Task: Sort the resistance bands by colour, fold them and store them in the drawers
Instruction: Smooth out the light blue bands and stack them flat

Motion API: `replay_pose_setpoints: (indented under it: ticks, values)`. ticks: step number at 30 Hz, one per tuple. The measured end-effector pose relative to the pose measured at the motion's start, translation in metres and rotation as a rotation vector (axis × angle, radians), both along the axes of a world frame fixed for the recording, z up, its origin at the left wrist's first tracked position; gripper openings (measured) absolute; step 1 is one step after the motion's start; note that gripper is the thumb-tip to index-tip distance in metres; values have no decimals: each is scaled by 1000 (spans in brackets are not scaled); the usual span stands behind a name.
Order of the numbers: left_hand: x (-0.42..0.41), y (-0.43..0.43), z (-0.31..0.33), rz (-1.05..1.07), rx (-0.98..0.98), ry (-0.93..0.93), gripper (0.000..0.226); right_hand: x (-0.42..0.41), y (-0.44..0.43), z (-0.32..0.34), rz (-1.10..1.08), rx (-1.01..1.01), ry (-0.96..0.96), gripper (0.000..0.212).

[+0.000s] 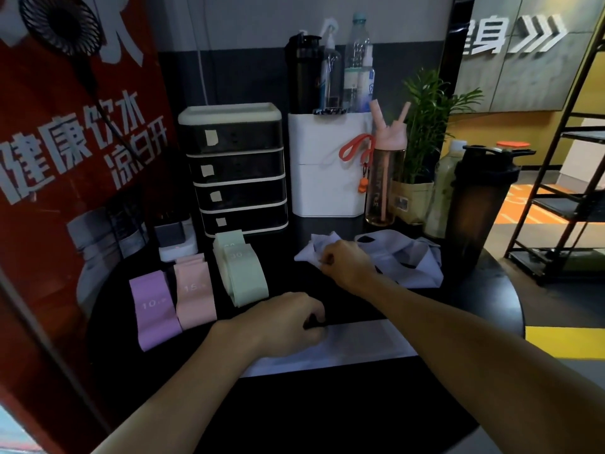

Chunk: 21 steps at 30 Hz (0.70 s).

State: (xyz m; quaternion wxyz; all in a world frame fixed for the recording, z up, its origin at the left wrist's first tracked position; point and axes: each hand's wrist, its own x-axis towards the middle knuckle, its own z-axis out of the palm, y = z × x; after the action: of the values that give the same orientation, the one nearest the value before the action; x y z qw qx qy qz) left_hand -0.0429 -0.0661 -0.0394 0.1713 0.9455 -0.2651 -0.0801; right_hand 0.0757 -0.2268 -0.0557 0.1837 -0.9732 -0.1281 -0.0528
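Observation:
A pale lavender band (360,342) lies flat across the near middle of the black table (327,411). My left hand (288,322) is closed on its left end. My right hand (343,260) pinches a crumpled pale lavender band (314,250) farther back, beside a loose pile of the same colour (409,260). On the left lie a purple band (154,306), a pink stack (193,290) and a mint green stack (242,273). The small drawer unit (235,172) stands behind them with its drawers closed.
A white bin (327,178) holding bottles, a pink water bottle (386,178), a potted plant (422,132) and a dark shaker (474,204) line the back. A red banner (65,142) stands on the left and a metal rack (563,191) on the right.

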Motion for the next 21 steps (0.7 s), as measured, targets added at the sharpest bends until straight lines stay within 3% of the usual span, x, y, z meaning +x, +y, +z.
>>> replay_pose_setpoints:
  ticks: [6,9,12,21]
  values:
    - [5,9,12,154,-116,-126,9,-13,-9,17,105,220,-214,16]
    - [10,9,29,279,-267,-291,27,-28,-20,47,113,328,-349,13]
    - [12,2,45,368,-491,-354,39,-44,-32,76,125,468,-365,13]
    - [6,-18,74,322,-813,-408,33,-78,-53,120,211,619,-445,11]
